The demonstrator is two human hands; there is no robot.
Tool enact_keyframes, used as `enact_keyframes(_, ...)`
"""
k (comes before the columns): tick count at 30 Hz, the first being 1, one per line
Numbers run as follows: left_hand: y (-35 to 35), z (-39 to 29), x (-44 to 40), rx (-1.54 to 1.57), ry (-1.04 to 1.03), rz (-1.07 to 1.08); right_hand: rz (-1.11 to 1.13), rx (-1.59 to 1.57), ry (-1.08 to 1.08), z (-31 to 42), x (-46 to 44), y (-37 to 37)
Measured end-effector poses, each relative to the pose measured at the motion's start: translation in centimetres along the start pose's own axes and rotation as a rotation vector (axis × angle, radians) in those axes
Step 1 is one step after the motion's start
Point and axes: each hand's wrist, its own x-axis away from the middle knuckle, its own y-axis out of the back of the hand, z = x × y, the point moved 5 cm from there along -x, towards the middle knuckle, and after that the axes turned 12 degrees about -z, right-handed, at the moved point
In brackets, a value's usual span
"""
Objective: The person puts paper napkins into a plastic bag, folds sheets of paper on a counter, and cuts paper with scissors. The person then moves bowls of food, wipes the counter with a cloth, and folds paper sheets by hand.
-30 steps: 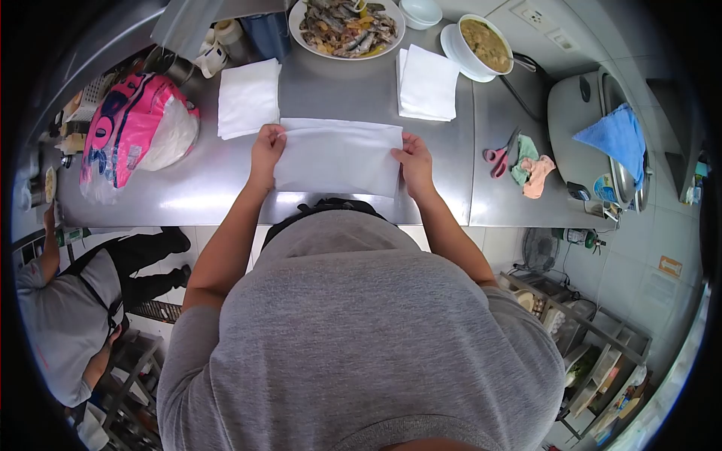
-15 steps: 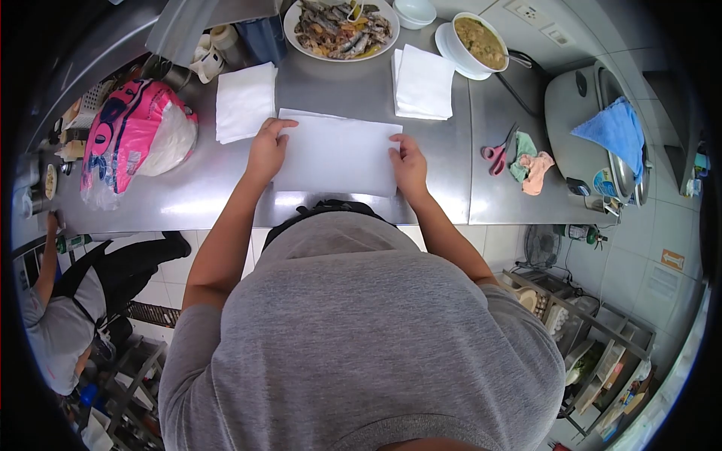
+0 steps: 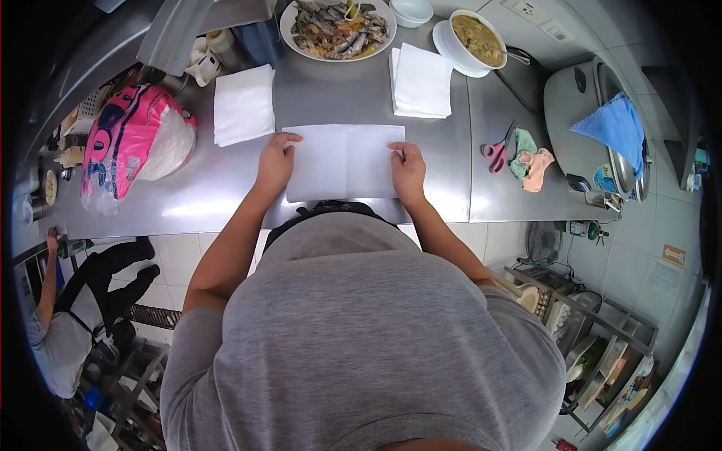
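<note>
A white paper napkin [image 3: 320, 165] with a crease down its middle lies spread on the steel counter in front of my body. My left hand [image 3: 277, 159] pinches its left edge near the far corner, thumb and fingers closed on it. On the opposite side, my right hand [image 3: 408, 167] grips the right edge with curled fingers. Beyond my left hand sits a stack of white napkins [image 3: 244, 105]. A second napkin stack [image 3: 423, 81] lies farther back, past my right hand.
A platter of fish [image 3: 338, 54] and a bowl of soup [image 3: 479, 40] stand at the back. Pink-handled scissors [image 3: 495, 154] and cloths [image 3: 535, 169] lie right, beside a large cooker [image 3: 571, 105]. A pink plastic bag [image 3: 124, 143] stands left. Another person [image 3: 71, 323] is at far left.
The napkin's layers, offset at the upper left before, now lie even, and its middle crease shows. My left hand has shifted slightly right and nearer me. The other person's legs have moved.
</note>
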Motion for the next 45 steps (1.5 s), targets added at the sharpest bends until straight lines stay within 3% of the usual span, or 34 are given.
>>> enact_keyframes(12, 0.0, -0.6, 0.6, -0.125, -0.128, -0.043, -0.019, 0.101, 0.154, 0.7, -1.1, 0.2)
enact_keyframes(18, 0.3, -1.8, 1.2, -0.155, -0.079, -0.005, -0.016, 0.064, 0.117, 1.3, -1.6, 0.5)
enact_keyframes(21, 0.4, -1.6, 1.3, -0.112, -0.047, 0.016, -0.017, 0.092, 0.203, 0.7, -1.9, 0.3)
enact_keyframes(24, 0.3, -1.6, 1.3, -0.154, -0.075, 0.014, 0.029, 0.29, 0.112, 2.7, -2.6, 0.8)
enact_keyframes(27, 0.3, -2.3, 1.5, -0.315, -0.032, 0.005, -0.276, 0.254, 0.533, 6.4, -5.4, 1.8)
enact_keyframes(30, 1.7, -5.9, 1.5, -0.357, 0.059, -0.055, -0.124, 0.389, 0.588, 7.4, -9.2, 1.1)
enact_keyframes(33, 2.1, -7.8, 1.6, -0.32, -0.266, -0.189, 0.029, 0.53, 0.698, 5.4, -11.5, -0.9)
enact_keyframes(36, 2.4, -9.1, 1.4, -0.197, -0.378, -0.086, 0.043, 0.239, 0.488, 5.9, -11.9, -1.3)
enact_keyframes(39, 1.3, -11.1, 1.1, 0.1, -0.295, 0.083, 0.296, -0.405, -0.251, 9.2, -9.2, -1.9)
enact_keyframes(42, -0.1, -13.2, 1.5, 0.367, -0.16, 0.181, 0.525, -0.702, -0.525, 13.3, -5.9, -1.9)
enact_keyframes(45, -1.2, -13.3, 1.5, 0.764, 0.019, 0.221, 0.59, -0.712, -0.506, 14.2, -4.5, -1.9)
